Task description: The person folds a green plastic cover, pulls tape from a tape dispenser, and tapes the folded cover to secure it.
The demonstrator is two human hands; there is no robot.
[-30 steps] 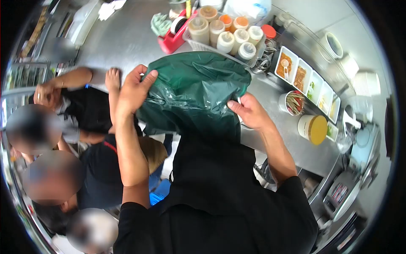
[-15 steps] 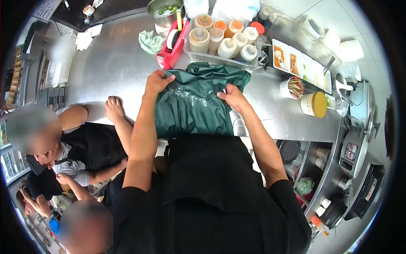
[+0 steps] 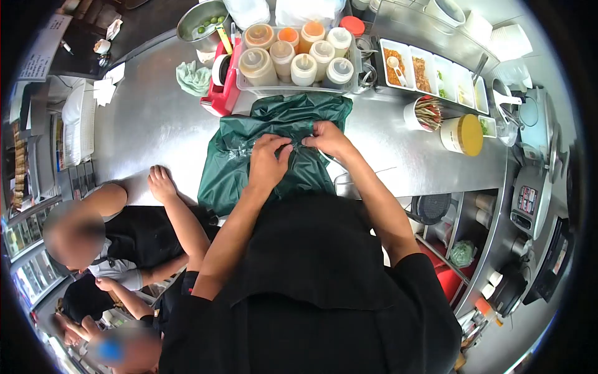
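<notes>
A dark green, shiny, crumpled sheet (image 3: 249, 177), like thin waterproof fabric or plastic, lies spread over the counter's front edge in front of me. My left hand (image 3: 269, 163) is on its middle, thumb and fingers pinched on a fold. Just to the right, my right hand (image 3: 329, 139) pinches the sheet near its upper right part. A thin pale cord or edge (image 3: 331, 160) runs below my right fingers. The two hands' fingertips are close but apart. Whether the sheet is a bag or a garment I cannot tell.
Behind the sheet stand a bin of squeeze bottles (image 3: 299, 88), a red tape dispenser (image 3: 219, 100) and a green-tinted cloth (image 3: 194, 78). Topping trays (image 3: 430, 71), a stick-filled cup (image 3: 423, 115) and a yellow-lidded tub (image 3: 466, 135) stand right. A co-worker's hand (image 3: 162, 184) rests at left.
My left hand has moved right and down from the sheet's upper left edge to its middle, near my right hand. The view has shifted, and the sheet lies looser at the left.
</notes>
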